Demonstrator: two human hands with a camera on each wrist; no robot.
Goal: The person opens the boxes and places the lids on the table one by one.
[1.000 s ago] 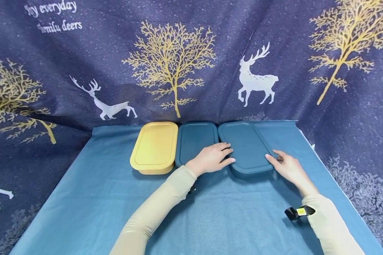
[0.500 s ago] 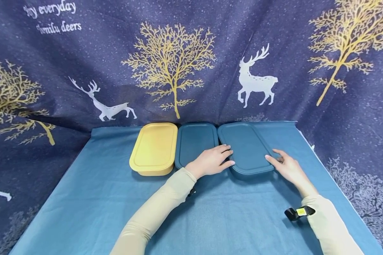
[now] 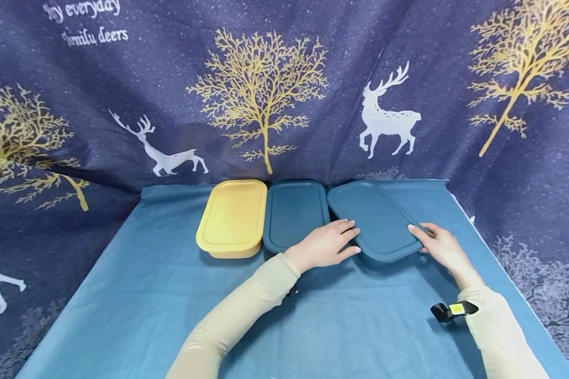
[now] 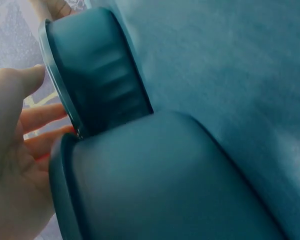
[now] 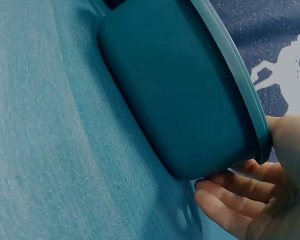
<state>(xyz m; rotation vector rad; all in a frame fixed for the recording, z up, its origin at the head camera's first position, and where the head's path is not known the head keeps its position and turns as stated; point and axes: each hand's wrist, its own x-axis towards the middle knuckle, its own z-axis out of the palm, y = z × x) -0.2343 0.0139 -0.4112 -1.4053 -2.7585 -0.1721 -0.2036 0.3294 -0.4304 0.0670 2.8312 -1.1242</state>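
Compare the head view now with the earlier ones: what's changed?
The near end of the angled blue box has swung right, leaving it more skewed. The left hand and right hand moved rightward with it; neither let go or took hold of anything new. The yellow box and middle blue box stayed put. The camera shifted slightly too.

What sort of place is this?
Probably a makeshift recording setup: a deer-and-tree fabric backdrop hangs behind a blue tablecloth, and a black wrist camera juts from the right sleeve.
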